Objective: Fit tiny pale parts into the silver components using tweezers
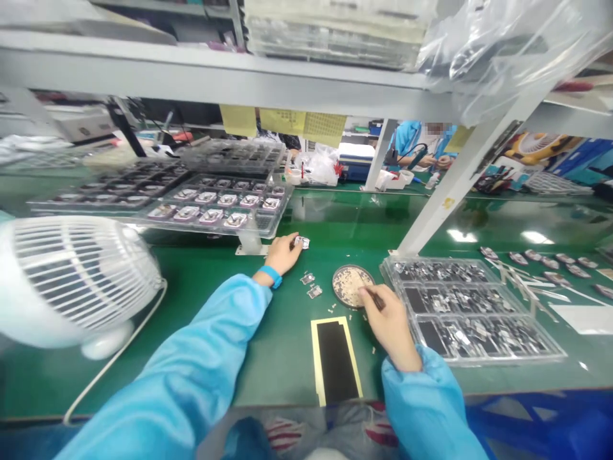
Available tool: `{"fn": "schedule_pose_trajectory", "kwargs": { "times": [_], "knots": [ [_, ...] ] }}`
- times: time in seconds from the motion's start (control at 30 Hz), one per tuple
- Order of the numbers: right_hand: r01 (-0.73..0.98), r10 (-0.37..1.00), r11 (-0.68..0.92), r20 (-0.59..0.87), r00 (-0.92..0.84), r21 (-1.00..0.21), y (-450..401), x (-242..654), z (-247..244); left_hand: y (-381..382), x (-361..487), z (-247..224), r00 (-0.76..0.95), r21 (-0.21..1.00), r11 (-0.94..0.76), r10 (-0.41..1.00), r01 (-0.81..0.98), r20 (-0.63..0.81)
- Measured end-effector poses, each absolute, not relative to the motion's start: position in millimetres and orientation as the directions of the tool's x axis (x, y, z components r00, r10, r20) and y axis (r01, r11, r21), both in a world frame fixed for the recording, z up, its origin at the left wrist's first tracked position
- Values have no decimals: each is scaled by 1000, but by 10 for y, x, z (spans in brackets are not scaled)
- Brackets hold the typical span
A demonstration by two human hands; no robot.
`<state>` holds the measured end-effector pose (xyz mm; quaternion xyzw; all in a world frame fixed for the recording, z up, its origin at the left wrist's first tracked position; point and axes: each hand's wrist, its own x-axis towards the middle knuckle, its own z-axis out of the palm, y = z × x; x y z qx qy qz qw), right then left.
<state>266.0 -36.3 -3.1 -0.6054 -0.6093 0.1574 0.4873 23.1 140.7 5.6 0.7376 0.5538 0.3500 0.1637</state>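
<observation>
My left hand pinches a small pale oval device housing at its edge, near the front of the plastic trays. My right hand is closed around dark tweezers; their tips are too fine to make out. It hovers at the right rim of a round dish of tiny pale and dark parts. Two small metal pieces lie on the green mat between the hands. Closer to me lies a black adhesive sheet with a yellow border, and a few tiny white bits are scattered around the dish.
A white fan stands at left. Clear trays of housings sit on a raised support. At right is a compartmented tray of metal parts, with loose housings beyond. A shelf post rises behind. A co-worker sits opposite.
</observation>
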Motion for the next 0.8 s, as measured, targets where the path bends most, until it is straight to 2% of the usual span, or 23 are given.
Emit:
{"fn": "schedule_pose_trajectory", "kwargs": {
  "times": [0.1, 0.17, 0.3, 0.37, 0.4, 0.47, 0.53, 0.63, 0.8],
  "knots": [
    [515, 899, 189, 358, 251, -836, -552, 2656, -47, 1307, 247, 132, 154, 566, -373, 905, 735, 397],
    [490, 929, 174, 308, 207, -854, -678, 2672, -87, 1064, 245, 228, 231, 531, -447, 875, 720, 425],
    [537, 932, 222, 339, 129, -814, -800, 2713, -196, 604, 84, 644, 367, 468, -574, 807, 671, 463],
    [551, 939, 146, 290, 184, -822, -798, 2721, -239, 588, -133, 960, 327, 375, -564, 781, 736, 531],
    [545, 944, 97, 251, 214, -833, -790, 2722, -255, 650, -273, 1125, 280, 321, -505, 790, 801, 545],
    [519, 950, 31, 186, 251, -855, -775, 2720, -278, 879, -576, 1426, 204, 206, -334, 856, 920, 475],
    [486, 952, 17, 162, 258, -874, -770, 2719, -290, 1157, -835, 1648, 186, 82, -214, 946, 973, 264],
    [429, 953, 0, 130, 274, -903, -772, 2715, -299, 1456, -1009, 1817, 214, 32, -219, 969, 975, 121],
    [313, 949, -67, 36, 314, -948, -767, 2692, -299, 1543, -899, 1936, 251, -55, -249, 968, 967, 31]
  ]
}}
